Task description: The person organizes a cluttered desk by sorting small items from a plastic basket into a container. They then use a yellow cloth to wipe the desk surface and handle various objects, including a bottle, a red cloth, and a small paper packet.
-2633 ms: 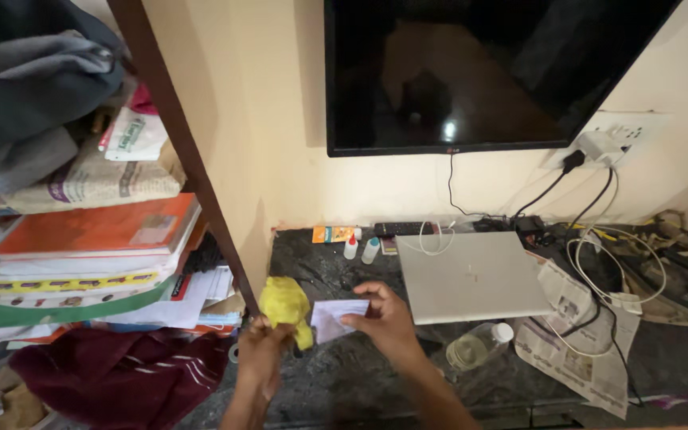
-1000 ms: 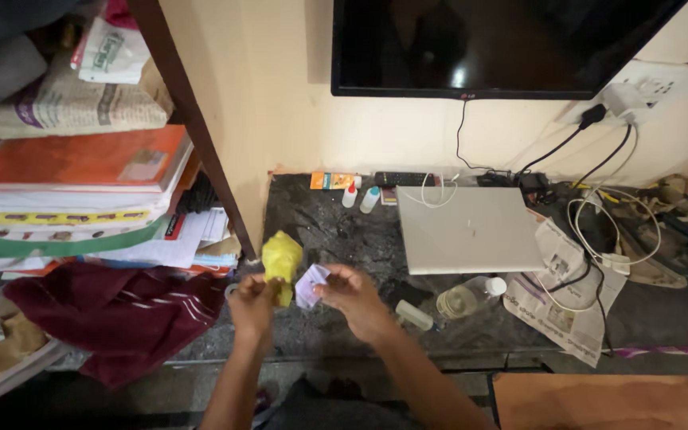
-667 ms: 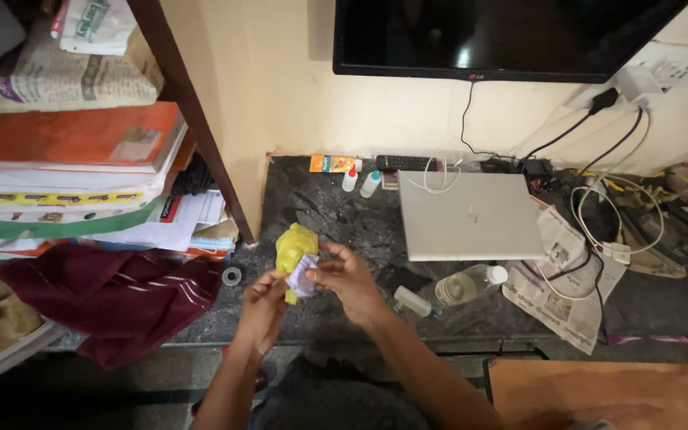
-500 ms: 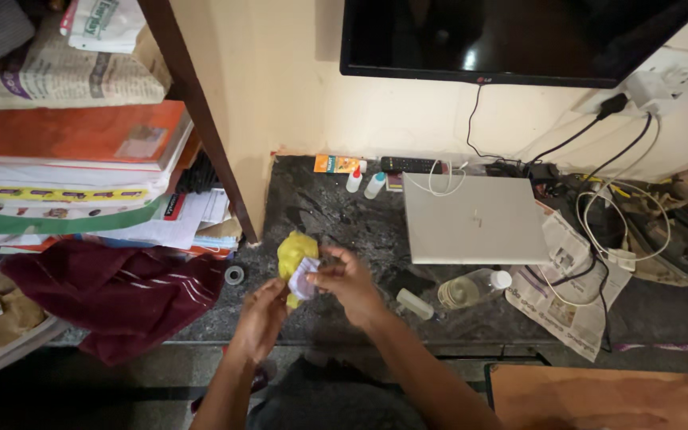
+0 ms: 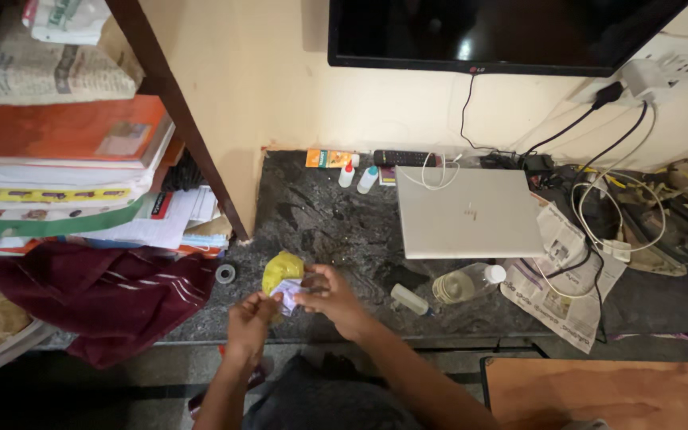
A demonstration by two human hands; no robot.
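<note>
Both my hands are low over the front edge of the dark stone counter [image 5: 336, 227]. My left hand [image 5: 247, 320] is closed on the bottom of the yellow cloth [image 5: 281, 270], a crumpled lump standing up above the fist. My right hand [image 5: 330, 293] pinches the pale paper [image 5: 287, 291], thumb and fingers closed on its right edge. The paper sits pressed against the cloth, between the two hands.

Handling, my read: the cloth is soft, light and floppy with no stiffness, so it needs a bunched fistful low down, as now. The paper is thin, light and already creased, and it would likely tear or slip from a one-corner pinch. Better a flat pinch across an edge or fold, with light pressure. Neither looks fragile or slippery. I can't tell whether the paper is wrapped around the cloth or only lying against it.

Nearby: a tape roll [image 5: 225, 273] left of the cloth, a small bottle [image 5: 410, 299] lying to my right, the closed laptop [image 5: 468, 213] behind, and a maroon cloth [image 5: 105, 295] off to the left.
</note>
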